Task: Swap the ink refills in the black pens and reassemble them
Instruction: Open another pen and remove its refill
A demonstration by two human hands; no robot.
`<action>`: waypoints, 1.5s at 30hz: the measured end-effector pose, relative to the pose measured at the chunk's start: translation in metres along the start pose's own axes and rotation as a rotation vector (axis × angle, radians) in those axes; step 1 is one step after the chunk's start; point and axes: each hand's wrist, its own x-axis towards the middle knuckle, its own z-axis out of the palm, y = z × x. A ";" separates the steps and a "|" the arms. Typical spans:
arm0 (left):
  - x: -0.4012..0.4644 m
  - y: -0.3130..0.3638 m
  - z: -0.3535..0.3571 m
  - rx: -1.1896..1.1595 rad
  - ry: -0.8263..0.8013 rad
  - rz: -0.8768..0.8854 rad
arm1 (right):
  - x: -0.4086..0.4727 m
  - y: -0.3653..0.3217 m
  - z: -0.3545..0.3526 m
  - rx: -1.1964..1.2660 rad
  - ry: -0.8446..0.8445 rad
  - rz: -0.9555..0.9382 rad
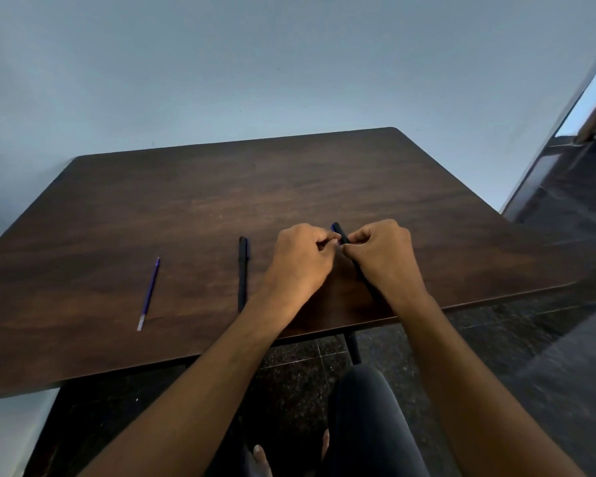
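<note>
A: Where are the hands?

B: Both are over the near right part of the dark brown wooden counter [193, 201], knuckles facing each other and almost touching. The right hand [384, 254] has its fingers curled round a slim black plastic pen [340, 233], whose top end sticks up and away between the two hands. The left hand [301, 259] pinches at the same pen with thumb and fingertips, just beside the right hand's fingertips.

A: Can you see the whole pen?

B: No, only the upper end with a bit of blue at its tip; the rest is hidden behind the right hand and wrist (what exactly the left fingertips hold there is too small to tell).

A: And the other parts?

B: A second slim black pen [243, 273] lies flat on the counter just left of the left hand, not touched, running roughly from the near edge away. Well to the left of it lies a thin blue ink refill with a pale, clear end [148, 294], also flat, its pale end nearest the person, apart from both hands.

A: Anything else?

B: A plain pale blue wall [255, 63] behind the counter, and a dark speckled floor [496, 339] below.
</note>
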 end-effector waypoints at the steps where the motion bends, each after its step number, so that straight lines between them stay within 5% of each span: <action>1: 0.002 0.002 0.004 0.003 -0.014 -0.011 | 0.001 0.003 -0.001 -0.034 -0.004 0.008; 19: 0.013 0.003 0.023 0.076 -0.084 -0.083 | 0.005 0.001 0.007 -0.193 -0.077 0.088; 31: -0.023 -0.030 -0.043 -0.005 0.189 -0.023 | -0.003 -0.038 0.023 -0.140 -0.045 -0.051; 37: -0.042 -0.068 -0.079 0.049 0.331 -0.138 | -0.004 -0.078 0.062 -0.174 -0.186 -0.083; 45: -0.060 -0.098 -0.083 -0.159 0.404 -0.300 | -0.012 -0.116 0.115 -0.304 -0.283 -0.108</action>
